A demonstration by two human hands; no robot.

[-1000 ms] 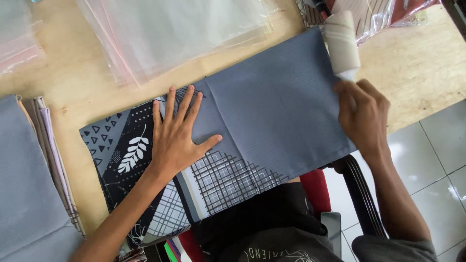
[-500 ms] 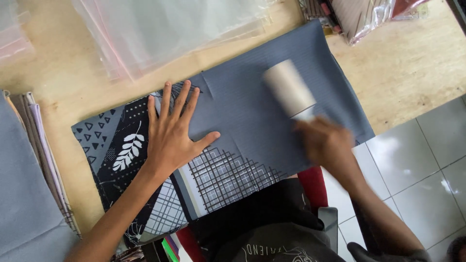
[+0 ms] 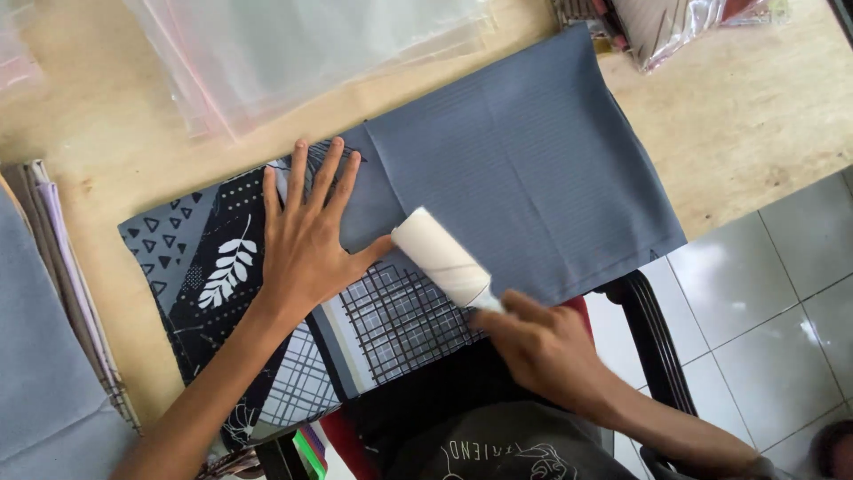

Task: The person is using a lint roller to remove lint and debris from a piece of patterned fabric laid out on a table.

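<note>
Folded grey and patterned cloth (image 3: 498, 187) on wooden table (image 3: 755, 107). Left hand (image 3: 306, 244) flat, fingers spread, pinning it. Right hand (image 3: 546, 347) gripping white lint roller (image 3: 442, 258), mid-cloth beside left thumb; progress unclear.

Clear plastic bags (image 3: 293, 44), stacked folded fabrics (image 3: 44, 356), wrapped packages (image 3: 675, 22), wooden table (image 3: 755, 107), tiled floor (image 3: 773, 320)

Left hand (image 3: 306, 244) flat on patterned grey cloth (image 3: 515, 169), right hand (image 3: 542, 342) gripping white lint roller (image 3: 442, 258) beside it.
</note>
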